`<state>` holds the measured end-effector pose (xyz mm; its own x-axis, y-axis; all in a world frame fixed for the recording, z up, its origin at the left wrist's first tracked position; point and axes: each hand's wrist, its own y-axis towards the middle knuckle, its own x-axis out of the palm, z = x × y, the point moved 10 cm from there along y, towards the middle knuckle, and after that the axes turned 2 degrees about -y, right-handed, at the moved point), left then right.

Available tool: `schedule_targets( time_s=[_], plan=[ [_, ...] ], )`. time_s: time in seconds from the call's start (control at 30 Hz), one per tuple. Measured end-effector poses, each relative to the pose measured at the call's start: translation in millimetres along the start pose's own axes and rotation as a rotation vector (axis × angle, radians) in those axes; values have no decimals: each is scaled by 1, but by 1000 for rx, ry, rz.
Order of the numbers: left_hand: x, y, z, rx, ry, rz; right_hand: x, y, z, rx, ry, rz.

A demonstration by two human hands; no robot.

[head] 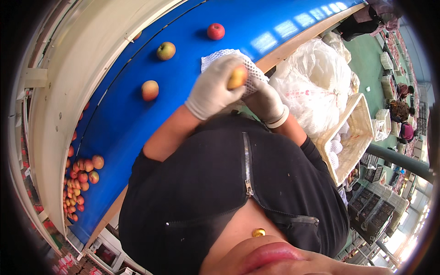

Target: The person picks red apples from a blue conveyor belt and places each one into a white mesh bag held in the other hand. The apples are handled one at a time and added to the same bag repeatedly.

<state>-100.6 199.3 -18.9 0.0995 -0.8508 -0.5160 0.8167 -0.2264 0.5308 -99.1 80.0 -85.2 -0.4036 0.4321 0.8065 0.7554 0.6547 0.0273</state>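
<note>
Both my hands wear white gloves and are close together above a blue conveyor belt (130, 127). My left hand (215, 86) grips a yellow-red apple (237, 77). White foam netting (254, 74) lies against my right hand (266, 99), whose fingers are partly hidden behind it; some netting also shows beyond my left hand. On the belt past my hands lie a red apple (216, 31), a greenish apple (166, 51) and a yellow-red apple (150, 90).
Many apples (82, 177) crowd the belt's far left end. At the right are a white plastic bag (309, 86) and a lined crate (355, 127) with foam-netted pieces (336, 147). Other people stand at the upper right and farther off, among stacked crates (371, 206).
</note>
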Motion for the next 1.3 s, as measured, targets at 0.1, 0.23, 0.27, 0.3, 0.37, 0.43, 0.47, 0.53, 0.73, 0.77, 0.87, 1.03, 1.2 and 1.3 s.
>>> schedule_targets(
  time_s=[0.1,0.23,0.27,0.3,0.37,0.43,0.47,0.53,0.73,0.77,0.87,1.03,1.2,1.3],
  plan=[
    [24,9,28,70,70,32,-10,-2,-4,-52,-275,163],
    [21,10,26,-40,-261,-112,-7,-11,-18,-2,-351,192],
    [6,12,17,-46,-319,-123,-4,-14,-22,16,-320,184],
    [-7,13,-16,-268,-535,-1,1,-18,-28,9,-324,181],
    [-15,10,-66,-514,-810,196,27,-28,-37,5,-234,-17],
    [38,9,-70,-541,-816,-154,38,-32,-34,68,-234,-88],
    [61,11,-52,-363,-841,-350,42,-32,-31,104,-235,-124],
    [87,2,-13,-30,-805,-512,42,-32,-33,84,-310,-134],
    [99,3,15,-177,-1147,-567,23,-51,-43,87,-230,-30],
    [99,4,13,-288,-1301,-533,20,-53,-45,79,-281,-3],
    [103,6,8,-201,-1038,-634,25,-55,-56,-9,-403,-27],
    [119,4,-54,-786,-1637,-411,14,-49,-62,-98,-374,156],
    [83,29,-49,-577,-1210,-451,1,-51,-66,-226,-440,246],
    [50,51,-21,-298,-581,-324,-28,-55,-64,-208,-587,483]
  ],
)
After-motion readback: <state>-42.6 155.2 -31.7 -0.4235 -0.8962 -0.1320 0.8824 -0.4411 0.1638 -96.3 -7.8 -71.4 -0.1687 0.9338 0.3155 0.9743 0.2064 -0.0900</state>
